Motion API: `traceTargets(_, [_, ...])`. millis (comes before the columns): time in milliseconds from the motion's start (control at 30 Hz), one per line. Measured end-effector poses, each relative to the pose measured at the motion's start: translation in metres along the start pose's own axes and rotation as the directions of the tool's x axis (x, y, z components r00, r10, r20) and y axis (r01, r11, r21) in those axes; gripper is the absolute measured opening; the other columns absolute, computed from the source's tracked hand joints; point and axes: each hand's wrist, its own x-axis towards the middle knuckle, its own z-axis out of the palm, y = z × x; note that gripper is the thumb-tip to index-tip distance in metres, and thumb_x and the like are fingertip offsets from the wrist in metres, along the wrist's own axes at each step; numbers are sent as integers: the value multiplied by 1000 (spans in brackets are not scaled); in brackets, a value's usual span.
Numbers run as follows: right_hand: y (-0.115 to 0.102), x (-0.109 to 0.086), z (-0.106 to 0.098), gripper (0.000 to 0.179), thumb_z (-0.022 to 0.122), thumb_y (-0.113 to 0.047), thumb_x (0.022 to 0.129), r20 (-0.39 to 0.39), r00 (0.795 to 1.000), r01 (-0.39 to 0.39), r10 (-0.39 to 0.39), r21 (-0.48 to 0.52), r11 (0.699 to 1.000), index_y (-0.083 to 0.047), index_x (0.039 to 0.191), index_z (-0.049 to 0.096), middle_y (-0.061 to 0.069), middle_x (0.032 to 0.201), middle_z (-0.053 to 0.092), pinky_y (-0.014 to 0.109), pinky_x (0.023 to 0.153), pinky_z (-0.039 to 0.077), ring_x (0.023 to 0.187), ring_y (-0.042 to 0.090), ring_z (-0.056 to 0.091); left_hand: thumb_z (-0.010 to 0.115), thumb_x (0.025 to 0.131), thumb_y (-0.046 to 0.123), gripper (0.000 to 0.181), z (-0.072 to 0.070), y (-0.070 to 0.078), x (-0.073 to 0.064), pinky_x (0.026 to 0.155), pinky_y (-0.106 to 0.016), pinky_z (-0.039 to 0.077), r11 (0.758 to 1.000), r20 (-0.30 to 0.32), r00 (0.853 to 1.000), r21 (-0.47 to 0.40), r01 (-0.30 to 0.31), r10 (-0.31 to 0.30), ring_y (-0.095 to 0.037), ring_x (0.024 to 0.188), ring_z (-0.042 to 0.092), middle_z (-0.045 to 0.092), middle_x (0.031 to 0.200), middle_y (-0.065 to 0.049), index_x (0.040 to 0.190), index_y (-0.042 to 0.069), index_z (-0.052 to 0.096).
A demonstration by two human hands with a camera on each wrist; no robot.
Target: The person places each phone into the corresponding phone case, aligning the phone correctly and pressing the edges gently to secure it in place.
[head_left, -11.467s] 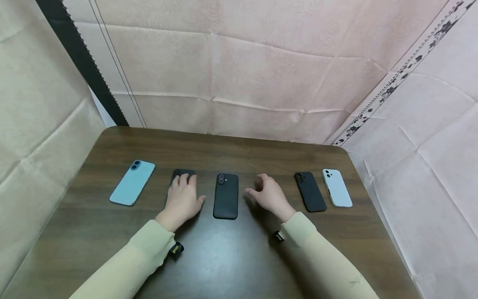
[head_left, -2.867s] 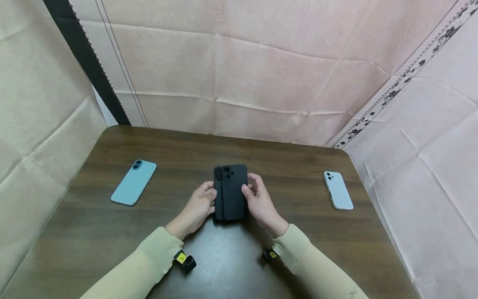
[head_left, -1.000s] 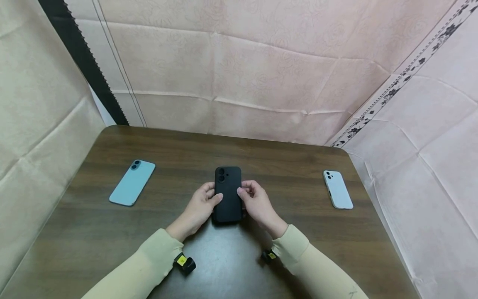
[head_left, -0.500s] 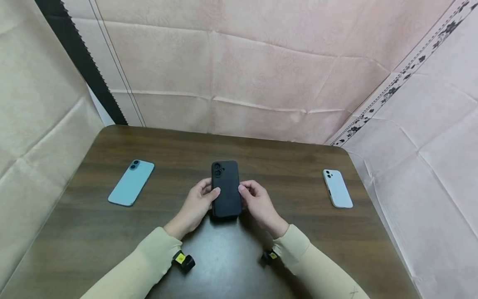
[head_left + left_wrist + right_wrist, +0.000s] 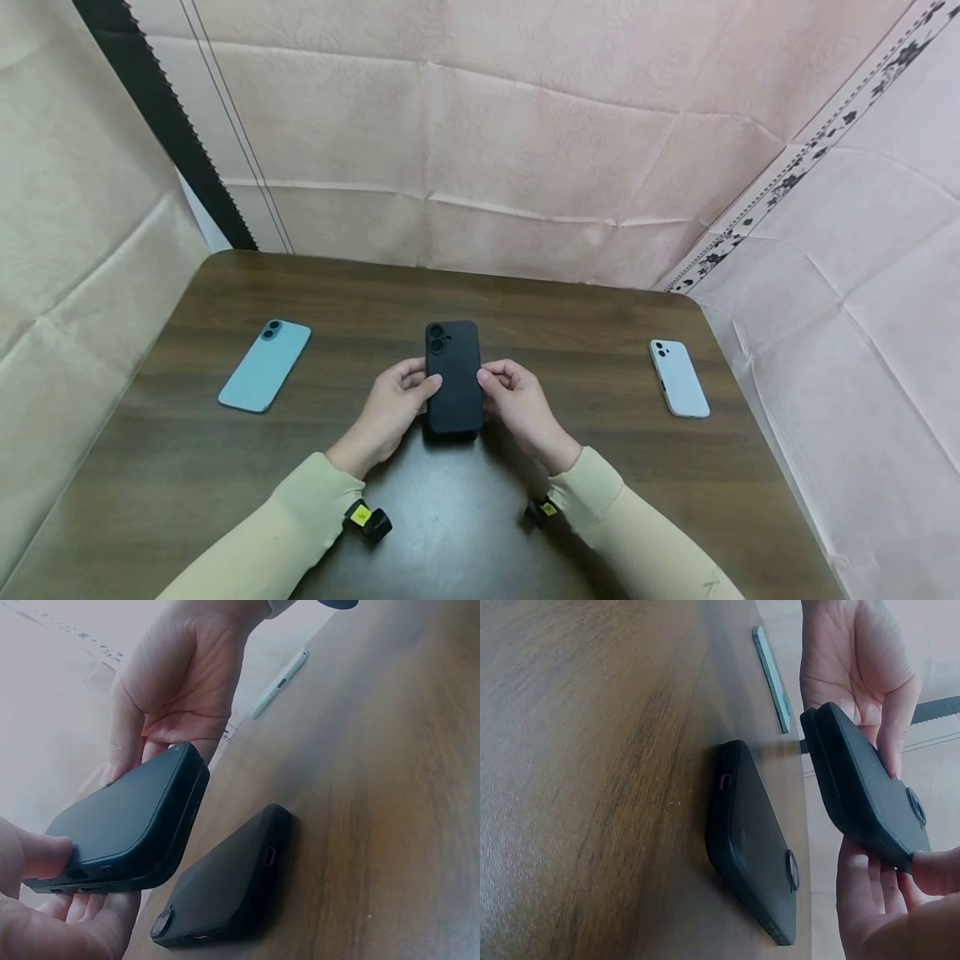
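Observation:
Two black phones (image 5: 455, 379), one flat on the other with their edges nearly lined up, are held between both hands in the middle of the head view. My left hand (image 5: 388, 408) pinches their left side, thumb on the upper back. On the opposite side, my right hand (image 5: 525, 408) pinches the long edge with thumb and fingers. In the left wrist view the seam between the upper phone (image 5: 124, 810) and the one below shows. Under the raised stack, a third black phone (image 5: 750, 840) lies camera side up on the table; the stack hides most of it from the head view.
A light blue phone (image 5: 265, 367) lies slanted on the left of the brown wooden table (image 5: 187, 467). Over at the right lies a white phone (image 5: 679, 379). Pale cloth (image 5: 525, 150) hangs behind the table and along its sides.
Earlier three black phones lay apart on the table. Two were then brought over the middle one, overlapping off-centre, and have since been squared into one stack. The last half second shows almost no movement.

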Motion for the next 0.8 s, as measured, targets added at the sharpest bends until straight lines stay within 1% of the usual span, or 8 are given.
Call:
traceTargets(133, [-1, 1, 0, 24, 61, -17, 97, -1, 1000, -10, 10, -13, 1000, -2, 115, 61, 13, 104, 69, 39, 79, 55, 90, 22, 66, 65, 94, 21, 46, -2, 0, 0, 88, -39, 51, 1000, 11, 1000, -3, 3, -2, -24, 108, 60, 57, 126, -12, 136, 10, 49])
traceTargets(367, [-7, -2, 2, 25, 61, -16, 96, -4, 1000, -15, 15, -33, 999, -1, 116, 60, 14, 103, 68, 37, 78, 55, 88, 23, 64, 66, 94, 18, 46, -4, 0, 1, 89, -38, 51, 1000, 30, 1000, -6, -6, 6, -24, 109, 60, 58, 125, -13, 136, 9, 50])
traceTargets(467, [-7, -2, 2, 23, 61, -16, 96, -11, 1000, -20, 19, -48, 999, -3, 115, 61, 13, 102, 68, 36, 77, 55, 88, 23, 63, 66, 94, 17, 46, -4, 0, 1, 89, -38, 51, 1000, 28, 1000, -10, -6, 6, -23, 110, 59, 57, 126, -12, 136, 8, 50])
traceTargets(500, [-4, 0, 2, 23, 62, -17, 96, -16, 1000, -12, 11, -53, 999, -4, 115, 62, 12, 101, 68, 35, 77, 55, 87, 23, 63, 65, 94, 17, 46, -4, 0, 1, 89, -38, 51, 1000, 27, 1000, -11, -5, 6, -23, 110, 59, 57, 126, -12, 136, 9, 50])
traceTargets(600, [-3, 0, 1, 23, 62, -20, 96, -16, 1000, -7, 6, -67, 998, -7, 114, 63, 11, 99, 68, 35, 77, 55, 86, 22, 62, 65, 94, 17, 47, -4, 0, 2, 90, -37, 50, 999, 28, 1000, -40, -12, 13, -23, 112, 58, 56, 128, -11, 138, 8, 48])
traceTargets(700, [-3, -1, 0, 26, 63, -23, 96, 18, 1000, -2, 3, -92, 996, -7, 116, 62, 11, 98, 67, 39, 78, 54, 85, 22, 62, 64, 95, 16, 47, -5, 2, 2, 91, -37, 50, 996, 13, 999, -77, -37, 38, -23, 113, 58, 56, 128, -11, 138, 7, 47])
traceTargets(800, [-1, -3, -1, 29, 63, -25, 96, 91, 995, -17, 28, -111, 994, -5, 116, 60, 13, 98, 65, 43, 81, 54, 85, 23, 64, 64, 95, 15, 47, -6, 4, 2, 91, -37, 50, 993, -21, 998, -103, -56, 54, -22, 112, 58, 56, 127, -11, 138, 7, 47])
